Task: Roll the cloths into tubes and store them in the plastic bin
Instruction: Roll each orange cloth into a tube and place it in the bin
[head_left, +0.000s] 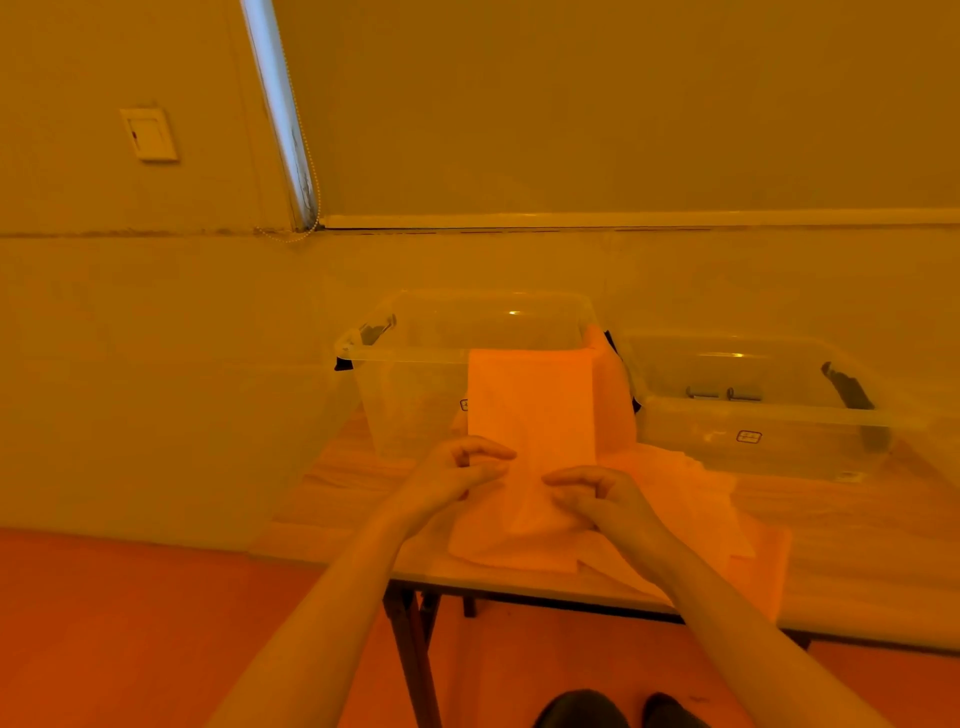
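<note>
An orange cloth (530, 405) hangs over the front rim of a clear plastic bin (410, 358) and runs down onto the table. My left hand (457, 473) pinches the cloth's lower part from the left. My right hand (597, 499) pinches it from the right, fingers curled into the fabric. The cloth bunches between the two hands. More orange cloths (691, 499) lie spread on the table under and to the right of my hands.
A second clear bin (769, 415) with dark latches stands to the right of the first. The light table (857, 551) has its front edge just below my hands, with dark legs (410, 649) underneath. A wall rises behind the bins. My shoes (618, 712) show at the bottom.
</note>
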